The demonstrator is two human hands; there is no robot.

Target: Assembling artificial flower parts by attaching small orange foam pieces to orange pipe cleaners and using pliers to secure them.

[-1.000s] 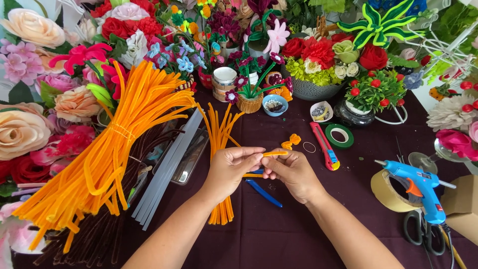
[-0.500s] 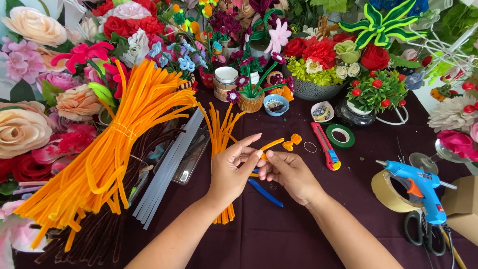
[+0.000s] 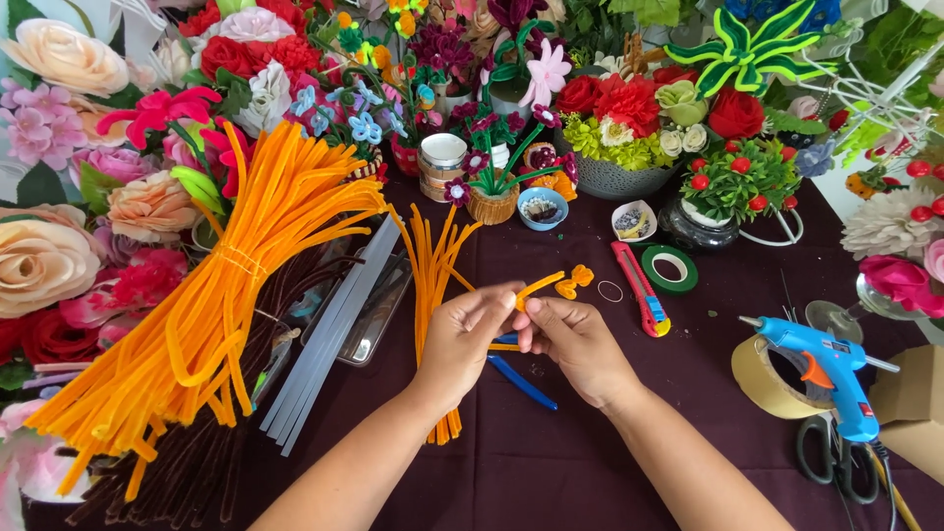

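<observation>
A dark purple tablecloth (image 3: pixel 610 462) fills the lower frame, and artificial flowers (image 3: pixel 629 108) are crowded along the top. At the left, a big bundle of orange pipe cleaners (image 3: pixel 236 285) is laid diagonally. At centre, the left hand (image 3: pixel 467 339) and the right hand (image 3: pixel 575 344) are brought close together, both pinched on one orange pipe cleaner (image 3: pixel 551 283) with curled loops at its upper end. Compared with half a second ago, the left fingers are now closed on the stem, and the piece is held a little lower; the shaping seems continued.
</observation>
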